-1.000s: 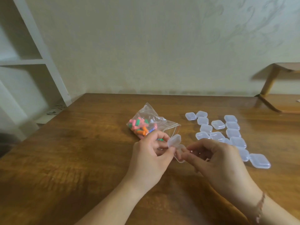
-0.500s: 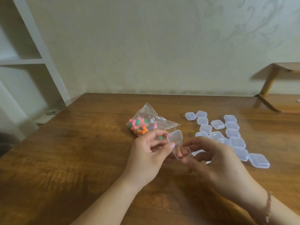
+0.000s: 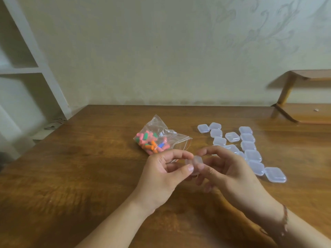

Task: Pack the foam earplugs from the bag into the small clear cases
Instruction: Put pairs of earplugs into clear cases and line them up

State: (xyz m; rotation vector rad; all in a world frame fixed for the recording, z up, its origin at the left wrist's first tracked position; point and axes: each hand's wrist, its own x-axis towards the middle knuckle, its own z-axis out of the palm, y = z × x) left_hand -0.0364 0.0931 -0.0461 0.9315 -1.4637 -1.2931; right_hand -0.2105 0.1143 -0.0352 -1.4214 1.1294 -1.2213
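Since half a second ago the case (image 3: 194, 162) has been closed up between the hands: its lid, then seen raised and square above the left fingertips, is no longer stood open, and the case is now blurred and partly covered by fingers, so whether it is fully snapped cannot be told. The right hand (image 3: 231, 173) has been brought in closer to the left hand (image 3: 162, 176). No brand, label or writing can be read anywhere. The case is pinched by the left hand between curled forefinger and thumb, just above the table (image 3: 80, 176); it is also gripped from the other side by the right hand, thumb and forefinger bent round it, the remaining fingers loosely curled beneath. The bag (image 3: 158, 140) of coloured earplugs (image 3: 150, 142) is lain on the table just beyond the left hand, mouth towards the right. The other cases (image 3: 248, 146) are spread, closed, on the table beyond the right hand.
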